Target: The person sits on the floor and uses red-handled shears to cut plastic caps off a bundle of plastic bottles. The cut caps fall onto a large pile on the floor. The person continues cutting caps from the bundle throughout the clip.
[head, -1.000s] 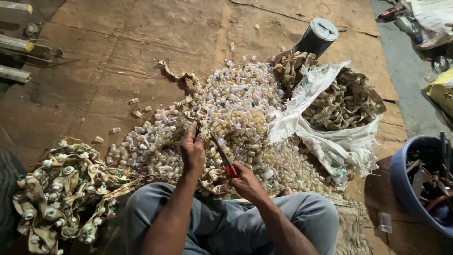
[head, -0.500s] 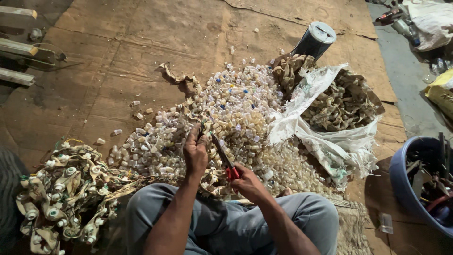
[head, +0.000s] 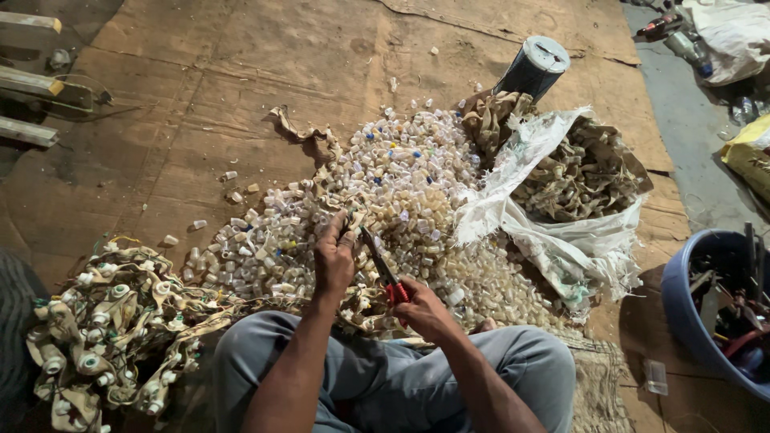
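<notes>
I sit on the floor over a big heap of small clear plastic caps (head: 401,184). My left hand (head: 333,256) pinches a strip of beige tape with a small socket (head: 350,220) at the heap's near edge. In my right hand (head: 421,309) is a pair of red-handled cutters (head: 383,269), with the blades pointing up towards my left fingers. On my left lies a tangle of cord with white sockets wrapped in beige tape (head: 112,321), and a strand of it runs across my lap.
A torn white sack (head: 561,240) holds more beige scraps (head: 581,172) at the right. A dark cylinder (head: 533,68) stands behind it. A blue tub of tools (head: 722,305) sits at far right. Brown cardboard (head: 200,96) covers the floor; wooden pieces (head: 32,88) lie at far left.
The cutters' blades have tilted and crept up closer to my left fingers. My left hand has barely shifted on the strip.
</notes>
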